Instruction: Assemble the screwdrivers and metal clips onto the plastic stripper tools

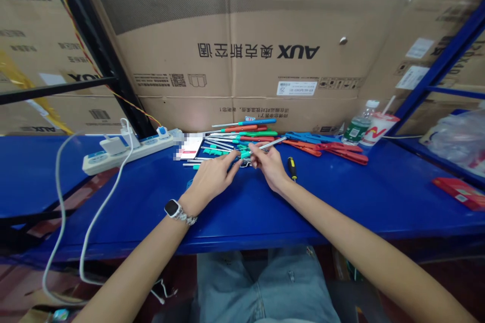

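My left hand (pixel 214 175), with a watch on its wrist, has thumb and fingers closed at the teal end of a thin tool. My right hand (pixel 270 164) pinches the same teal-handled metal rod (pixel 273 143), whose silver shaft points up to the right. Part of the tool is hidden behind my fingers. Just beyond my hands lies a loose pile of similar rods with orange-red handles (pixel 242 128), green handles and a blue handle (pixel 259 121). Several bare silver shafts stick out to the left. A yellow-and-black screwdriver (pixel 292 167) lies right of my right hand.
Blue and red plastic strips (pixel 343 151) lie right of the pile, near a water bottle (pixel 358 123) and a paper cup (pixel 380 128). A white power strip (pixel 129 154) with cables sits left. A red box (pixel 460 193) is far right. A cardboard box (pixel 242 20) stands behind.
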`<state>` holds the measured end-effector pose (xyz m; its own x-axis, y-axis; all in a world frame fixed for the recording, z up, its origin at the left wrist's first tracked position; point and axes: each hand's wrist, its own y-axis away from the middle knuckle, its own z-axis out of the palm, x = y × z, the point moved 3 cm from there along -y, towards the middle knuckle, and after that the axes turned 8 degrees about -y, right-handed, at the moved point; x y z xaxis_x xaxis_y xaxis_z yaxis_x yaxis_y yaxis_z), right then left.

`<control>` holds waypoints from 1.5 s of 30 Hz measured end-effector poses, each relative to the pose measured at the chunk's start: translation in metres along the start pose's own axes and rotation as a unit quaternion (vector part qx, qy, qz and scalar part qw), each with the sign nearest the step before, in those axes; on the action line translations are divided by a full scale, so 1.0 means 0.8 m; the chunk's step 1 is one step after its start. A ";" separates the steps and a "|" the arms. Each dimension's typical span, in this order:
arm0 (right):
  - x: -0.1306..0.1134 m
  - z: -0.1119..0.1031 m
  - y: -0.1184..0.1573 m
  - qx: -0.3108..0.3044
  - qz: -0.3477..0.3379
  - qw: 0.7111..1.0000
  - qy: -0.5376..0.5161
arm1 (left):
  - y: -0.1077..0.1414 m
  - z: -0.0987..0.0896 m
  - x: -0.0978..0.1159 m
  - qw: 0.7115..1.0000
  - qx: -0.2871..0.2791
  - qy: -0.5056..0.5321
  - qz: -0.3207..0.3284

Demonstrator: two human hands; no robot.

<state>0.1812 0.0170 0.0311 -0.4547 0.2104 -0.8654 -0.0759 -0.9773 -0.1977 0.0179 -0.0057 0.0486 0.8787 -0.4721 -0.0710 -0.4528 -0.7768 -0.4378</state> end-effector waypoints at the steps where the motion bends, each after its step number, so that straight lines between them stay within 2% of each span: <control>1: -0.002 -0.005 -0.003 0.020 -0.012 1.000 0.000 | 0.000 0.001 -0.001 1.000 0.003 0.000 -0.002; 5: -0.015 -0.023 -0.014 0.090 -0.113 0.989 0.025 | -0.001 0.002 -0.004 1.000 -0.002 -0.008 -0.016; 7: -0.017 -0.026 -0.016 0.081 -0.140 0.985 0.056 | -0.001 0.002 -0.005 1.000 -0.011 -0.012 -0.015; 11: -0.009 -0.023 -0.016 0.051 -0.128 0.988 0.071 | -0.003 0.002 -0.007 0.999 -0.031 -0.014 -0.020; 16: -0.004 -0.014 -0.010 0.036 -0.062 0.997 0.023 | -0.005 0.003 -0.010 0.999 -0.025 -0.015 -0.036; 22: 0.002 -0.003 0.000 0.004 0.106 0.991 -0.086 | -0.002 0.005 -0.018 0.997 -0.048 -0.050 -0.033; 25: 0.008 0.004 0.003 -0.043 0.169 0.981 -0.079 | -0.001 0.006 -0.016 0.997 -0.052 -0.054 -0.015; 27: 0.012 0.008 0.005 -0.070 0.175 0.981 -0.056 | -0.001 0.006 -0.012 0.997 -0.052 -0.058 -0.005; 30: 0.013 0.009 0.004 -0.078 0.138 0.987 -0.025 | -0.001 0.005 -0.007 0.996 -0.054 -0.071 0.001; 33: 0.003 -0.001 -0.003 -0.043 0.091 0.995 -0.010 | -0.001 0.002 -0.008 0.996 -0.050 -0.076 -0.003; 37: -0.026 -0.028 -0.018 0.032 -0.009 0.999 -0.005 | -0.001 -0.001 -0.011 0.997 -0.038 -0.071 -0.003; 42: -0.065 -0.055 -0.033 0.089 -0.128 0.987 0.033 | -0.001 -0.002 -0.018 0.997 -0.020 -0.069 -0.008; 44: -0.071 -0.057 -0.032 0.096 -0.134 0.985 0.056 | 0.000 -0.001 -0.023 0.998 -0.017 -0.066 -0.008; 45: -0.069 -0.055 -0.031 0.085 -0.112 0.988 0.071 | 0.000 0.000 -0.024 0.998 -0.016 -0.065 -0.005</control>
<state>0.2477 0.0308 0.0638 -0.2816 0.4117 -0.8667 -0.3134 -0.8932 -0.3225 0.0009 0.0035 0.0504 0.8948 -0.4073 -0.1828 -0.4459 -0.7952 -0.4109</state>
